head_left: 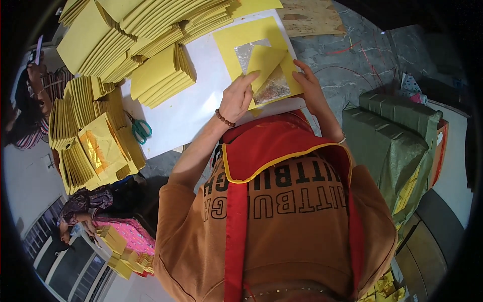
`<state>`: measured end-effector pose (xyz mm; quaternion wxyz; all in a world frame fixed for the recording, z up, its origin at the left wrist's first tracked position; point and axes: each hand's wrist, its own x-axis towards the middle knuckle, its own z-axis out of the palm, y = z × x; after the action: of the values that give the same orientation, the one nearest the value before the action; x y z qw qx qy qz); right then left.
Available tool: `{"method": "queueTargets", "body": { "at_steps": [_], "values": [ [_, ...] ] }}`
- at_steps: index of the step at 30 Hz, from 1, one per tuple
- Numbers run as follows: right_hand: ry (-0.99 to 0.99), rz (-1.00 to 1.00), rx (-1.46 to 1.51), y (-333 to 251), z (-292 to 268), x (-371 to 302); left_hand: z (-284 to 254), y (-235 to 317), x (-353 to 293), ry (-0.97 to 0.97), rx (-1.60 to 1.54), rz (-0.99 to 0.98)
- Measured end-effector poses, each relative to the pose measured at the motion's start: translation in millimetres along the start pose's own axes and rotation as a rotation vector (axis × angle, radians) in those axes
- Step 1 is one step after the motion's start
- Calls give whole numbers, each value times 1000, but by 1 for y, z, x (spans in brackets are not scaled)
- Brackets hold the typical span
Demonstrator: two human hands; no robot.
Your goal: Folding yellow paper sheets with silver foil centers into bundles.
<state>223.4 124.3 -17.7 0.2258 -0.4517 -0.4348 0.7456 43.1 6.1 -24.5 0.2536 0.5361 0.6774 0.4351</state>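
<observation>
Yellow paper with silver foil on its face, a rectangular sheet [225,43], is lying partly folded at the right part of a flat white work surface [196,113], close to the person. The left hand [237,99] is curling mostly closed, its fingertips holding the slanting plain yellow flap [267,61], with foil showing on either side. The right hand [312,90] is resting at the sheet's right edge, thumb and forefinger slightly parted; whether they are pinching it, one cannot tell. Green-handled scissors [142,132] are lying farther left, beside thick stacks of folded yellow paper [163,75].
</observation>
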Motion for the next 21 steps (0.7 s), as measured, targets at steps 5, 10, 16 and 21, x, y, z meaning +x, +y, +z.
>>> {"method": "queueTargets", "body": {
  "at_steps": [5,10,16,21],
  "values": [
    [3,4,1,3,-1,4,4,-8,4,-106,183,403],
    [-18,28,33,-1,2,3,6,-3,5,-140,301,460],
    [-30,24,-4,0,0,4,-1,-3,8,-228,230,400],
    [-45,24,1,-4,1,0,-1,-8,8,-222,165,359]
  ]
}}
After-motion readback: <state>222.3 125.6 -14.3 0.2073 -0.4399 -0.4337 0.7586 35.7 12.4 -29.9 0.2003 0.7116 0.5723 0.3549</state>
